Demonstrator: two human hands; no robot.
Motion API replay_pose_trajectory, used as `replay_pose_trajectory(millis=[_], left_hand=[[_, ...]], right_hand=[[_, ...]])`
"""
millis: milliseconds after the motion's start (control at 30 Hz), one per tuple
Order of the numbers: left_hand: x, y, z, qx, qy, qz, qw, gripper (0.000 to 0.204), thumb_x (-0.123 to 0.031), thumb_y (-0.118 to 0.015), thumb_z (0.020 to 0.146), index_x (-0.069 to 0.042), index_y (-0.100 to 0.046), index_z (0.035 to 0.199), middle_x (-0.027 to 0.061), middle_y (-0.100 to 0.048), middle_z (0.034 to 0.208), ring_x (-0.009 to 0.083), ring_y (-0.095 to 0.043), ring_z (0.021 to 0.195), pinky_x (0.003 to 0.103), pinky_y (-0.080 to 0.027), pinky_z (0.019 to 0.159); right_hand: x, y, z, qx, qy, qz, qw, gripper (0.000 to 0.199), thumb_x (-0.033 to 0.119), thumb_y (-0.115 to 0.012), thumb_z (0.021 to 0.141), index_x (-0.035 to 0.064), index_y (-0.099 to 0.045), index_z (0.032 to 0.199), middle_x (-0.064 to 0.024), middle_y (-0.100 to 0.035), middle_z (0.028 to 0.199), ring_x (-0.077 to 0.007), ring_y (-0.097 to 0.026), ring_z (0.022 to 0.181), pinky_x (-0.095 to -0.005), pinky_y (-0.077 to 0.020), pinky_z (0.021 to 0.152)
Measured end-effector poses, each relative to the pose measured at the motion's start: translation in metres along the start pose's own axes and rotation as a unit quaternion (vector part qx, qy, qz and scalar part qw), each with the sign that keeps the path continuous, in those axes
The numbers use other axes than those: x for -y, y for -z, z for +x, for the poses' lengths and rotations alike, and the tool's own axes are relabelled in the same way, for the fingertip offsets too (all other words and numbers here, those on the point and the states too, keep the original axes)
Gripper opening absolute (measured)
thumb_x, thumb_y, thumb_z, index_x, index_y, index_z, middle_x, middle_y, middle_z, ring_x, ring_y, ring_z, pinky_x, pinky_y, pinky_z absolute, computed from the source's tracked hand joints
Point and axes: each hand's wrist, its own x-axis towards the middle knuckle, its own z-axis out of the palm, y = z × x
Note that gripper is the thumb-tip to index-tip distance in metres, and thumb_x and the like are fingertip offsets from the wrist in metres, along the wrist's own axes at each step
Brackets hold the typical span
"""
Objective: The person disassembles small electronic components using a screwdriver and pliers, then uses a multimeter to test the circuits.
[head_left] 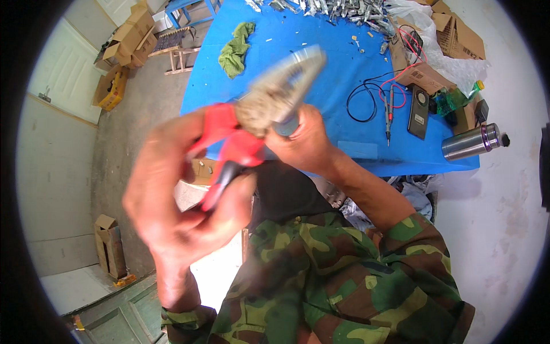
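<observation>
My left hand (166, 192) is closed round the red handles of a pair of pliers (266, 109), raised close to the camera and smeared by motion. The metal jaws point up and to the right, with a gap showing between them. Just behind the pliers' head, my right hand (303, 143) has its fingers curled round a small rounded grey-blue thing (286, 125). Most of that thing is hidden by the pliers and the fingers, so its kind does not show. Whether the pliers touch it I cannot tell.
A blue-covered table (321, 86) lies beyond my hands. On it are a green cloth (236, 51), a heap of metal parts (349, 8), test probes (389, 114) with cables, a dark handheld device (419, 112) and a steel flask (471, 142). Cardboard boxes (132, 34) stand at far left.
</observation>
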Motion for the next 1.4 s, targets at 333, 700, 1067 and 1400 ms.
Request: replay_pose_trajectory(millis=[333, 700, 1067, 1400], left_hand=[[-0.016, 0.007, 0.007, 0.043, 0.052, 0.07, 0.995, 0.043, -0.02, -0.072, 0.092, 0.002, -0.064, 0.128, 0.0135, -0.07, 0.11, 0.0246, -0.068, 0.092, 0.033, -0.055, 0.078], [-0.012, -0.028, -0.015, 0.052, 0.072, 0.198, 0.976, 0.043, -0.017, -0.077, 0.087, 0.001, -0.066, 0.125, 0.0128, -0.07, 0.103, 0.0178, -0.067, 0.086, 0.029, -0.055, 0.068], [-0.02, 0.053, 0.026, -0.251, 0.107, 0.086, 0.958, 0.042, -0.02, -0.067, 0.097, -0.001, -0.065, 0.133, 0.0068, -0.07, 0.098, 0.0127, -0.067, 0.087, 0.026, -0.055, 0.077], [0.002, 0.033, 0.028, -0.162, 0.02, 0.037, 0.986, 0.046, -0.009, -0.074, 0.093, -0.003, -0.064, 0.137, 0.0079, -0.072, 0.104, 0.0125, -0.069, 0.086, 0.026, -0.057, 0.079]], right_hand=[[0.003, 0.001, -0.003, -0.009, -0.005, -0.026, 1.0, 0.013, 0.005, -0.073, 0.091, 0.0008, -0.067, 0.101, -0.0063, -0.07, 0.086, -0.006, -0.06, 0.082, -0.0291, -0.0529, 0.072], [-0.007, -0.005, -0.002, -0.019, 0.017, 0.013, 1.0, 0.009, 0.002, -0.073, 0.09, 0.0015, -0.068, 0.097, -0.0003, -0.066, 0.081, -0.0059, -0.058, 0.076, -0.0286, -0.0517, 0.068], [0.009, -0.004, 0.003, -0.016, -0.04, -0.02, 0.999, 0.012, 0.007, -0.073, 0.092, 0.0015, -0.063, 0.088, -0.0042, -0.059, 0.073, -0.0071, -0.049, 0.07, -0.0316, -0.0477, 0.062], [0.0, 0.008, 0.002, 0.009, -0.021, -0.062, 0.998, 0.011, 0.007, -0.073, 0.091, 0.0019, -0.064, 0.089, -0.0054, -0.064, 0.075, -0.0071, -0.054, 0.072, -0.0304, -0.0496, 0.064]])
